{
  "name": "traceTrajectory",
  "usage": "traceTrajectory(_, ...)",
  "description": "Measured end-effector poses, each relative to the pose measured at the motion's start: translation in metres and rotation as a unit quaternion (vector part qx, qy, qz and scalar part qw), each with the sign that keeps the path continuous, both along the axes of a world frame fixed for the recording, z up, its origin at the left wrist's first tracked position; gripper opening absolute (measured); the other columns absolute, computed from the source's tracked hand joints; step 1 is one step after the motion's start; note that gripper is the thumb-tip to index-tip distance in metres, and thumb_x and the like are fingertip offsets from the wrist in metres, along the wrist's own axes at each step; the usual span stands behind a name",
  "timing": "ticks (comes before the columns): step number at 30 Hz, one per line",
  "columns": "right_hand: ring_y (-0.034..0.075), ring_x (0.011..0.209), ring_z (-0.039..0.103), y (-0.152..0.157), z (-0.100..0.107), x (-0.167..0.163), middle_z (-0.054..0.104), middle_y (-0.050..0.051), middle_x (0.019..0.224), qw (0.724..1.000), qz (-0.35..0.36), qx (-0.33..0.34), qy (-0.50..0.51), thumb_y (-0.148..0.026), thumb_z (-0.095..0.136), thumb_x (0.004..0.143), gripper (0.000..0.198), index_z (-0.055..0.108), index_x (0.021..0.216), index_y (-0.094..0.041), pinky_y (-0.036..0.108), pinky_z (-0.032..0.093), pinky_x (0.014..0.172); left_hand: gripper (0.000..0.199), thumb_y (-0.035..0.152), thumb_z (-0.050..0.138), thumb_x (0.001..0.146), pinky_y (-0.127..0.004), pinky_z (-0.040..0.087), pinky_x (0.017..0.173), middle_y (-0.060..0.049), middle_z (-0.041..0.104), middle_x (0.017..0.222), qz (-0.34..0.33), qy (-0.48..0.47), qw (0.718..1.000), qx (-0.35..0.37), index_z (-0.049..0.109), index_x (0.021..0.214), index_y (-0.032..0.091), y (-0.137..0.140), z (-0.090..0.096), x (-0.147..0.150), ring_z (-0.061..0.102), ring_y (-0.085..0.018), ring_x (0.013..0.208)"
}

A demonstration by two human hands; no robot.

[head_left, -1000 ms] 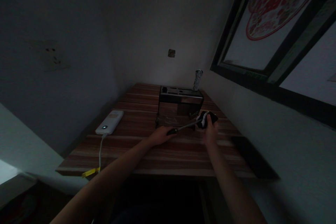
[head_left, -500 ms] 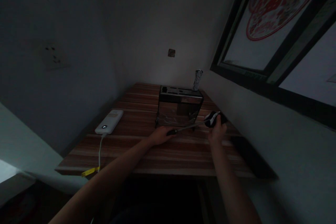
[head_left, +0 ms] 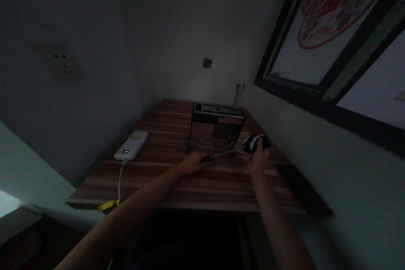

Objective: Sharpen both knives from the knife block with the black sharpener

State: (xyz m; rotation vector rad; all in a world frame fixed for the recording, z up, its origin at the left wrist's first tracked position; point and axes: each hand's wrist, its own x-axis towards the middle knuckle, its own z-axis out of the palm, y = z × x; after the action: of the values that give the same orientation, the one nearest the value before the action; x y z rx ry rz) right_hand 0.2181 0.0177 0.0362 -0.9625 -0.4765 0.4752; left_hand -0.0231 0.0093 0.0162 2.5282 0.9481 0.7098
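My left hand point(head_left: 192, 163) is closed around the black handle of a long, thin knife point(head_left: 223, 152), which points right and slightly away from me above the table. In my right hand point(head_left: 259, 158) is a black-and-white object point(head_left: 252, 143), gripped with the thumb on top; its shape suggests a hand-held knife sharpener, though dimness blurs it. The knife's far end meets this object, and its tip is hidden there. Just behind both hands stands a see-through knife block point(head_left: 217, 128) with a slotted dark top.
A patterned silvery cylinder point(head_left: 238, 95) rises at the block's back right. On the wood-grain table point(head_left: 171, 194) lie a white power bank point(head_left: 132, 145) with a cable, left, and a dark flat slab point(head_left: 303, 190), right. Walls and a window frame point(head_left: 291, 90) border it.
My right hand and the black-and-white object have shifted a little left along the knife, closer to my left hand. My left hand stays nearly in place.
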Motion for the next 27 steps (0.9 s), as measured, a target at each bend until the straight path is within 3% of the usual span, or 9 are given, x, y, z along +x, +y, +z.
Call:
traceTrajectory(5, 0.013, 0.073, 0.061, 0.000, -0.005, -0.008, 0.064, -0.001, 0.084, 0.999, 0.036, 0.010, -0.024, -0.047, 0.057, 0.068, 0.038, 0.059, 0.091, -0.017, 0.024, 0.049, 0.064, 0.033, 0.035, 0.045, 0.082, -0.026, 0.041, 0.083, -0.004, 0.061, 0.105, 0.002, 0.007, 1.000, -0.001, 0.051, 0.111, 0.021, -0.001, 0.001, -0.001, 0.056, -0.017, 0.095)
traceTrajectory(10, 0.014, 0.068, 0.063, -0.006, -0.009, -0.028, 0.066, 0.000, 0.083, 0.988, 0.146, -0.001, -0.040, -0.048, 0.056, 0.068, 0.042, 0.056, 0.098, -0.019, 0.029, 0.050, 0.063, 0.032, 0.037, 0.044, 0.082, -0.025, 0.042, 0.080, -0.004, 0.062, 0.101, 0.012, 0.013, 1.000, 0.000, 0.053, 0.108, 0.019, -0.002, 0.001, -0.001, 0.058, -0.017, 0.092)
traceTrajectory(16, 0.016, 0.072, 0.061, -0.017, -0.024, -0.060, 0.067, 0.003, 0.078, 0.953, 0.240, -0.042, -0.181, -0.044, 0.059, 0.068, 0.032, 0.062, 0.082, -0.016, 0.030, 0.049, 0.068, 0.033, 0.036, 0.044, 0.082, -0.026, 0.042, 0.082, -0.006, 0.062, 0.103, 0.021, 0.006, 1.000, 0.004, 0.052, 0.108, 0.018, 0.000, -0.002, -0.002, 0.058, -0.018, 0.093)
traceTrajectory(21, 0.019, 0.076, 0.060, -0.022, -0.033, -0.074, 0.067, 0.004, 0.083, 0.906, 0.312, -0.097, -0.268, -0.041, 0.064, 0.063, 0.034, 0.064, 0.086, -0.015, 0.032, 0.048, 0.070, 0.032, 0.030, 0.046, 0.081, -0.028, 0.042, 0.084, -0.007, 0.060, 0.109, 0.025, 0.013, 1.000, 0.008, 0.049, 0.111, 0.018, 0.000, -0.003, -0.003, 0.056, -0.019, 0.098)
traceTrajectory(27, 0.020, 0.074, 0.060, -0.020, -0.037, -0.075, 0.067, 0.005, 0.081, 0.885, 0.323, -0.134, -0.307, -0.042, 0.064, 0.061, 0.035, 0.063, 0.083, -0.014, 0.032, 0.047, 0.068, 0.029, 0.026, 0.047, 0.080, -0.028, 0.043, 0.083, -0.008, 0.060, 0.106, 0.031, 0.030, 0.999, 0.024, 0.049, 0.108, 0.017, 0.002, -0.005, -0.004, 0.057, -0.019, 0.096)
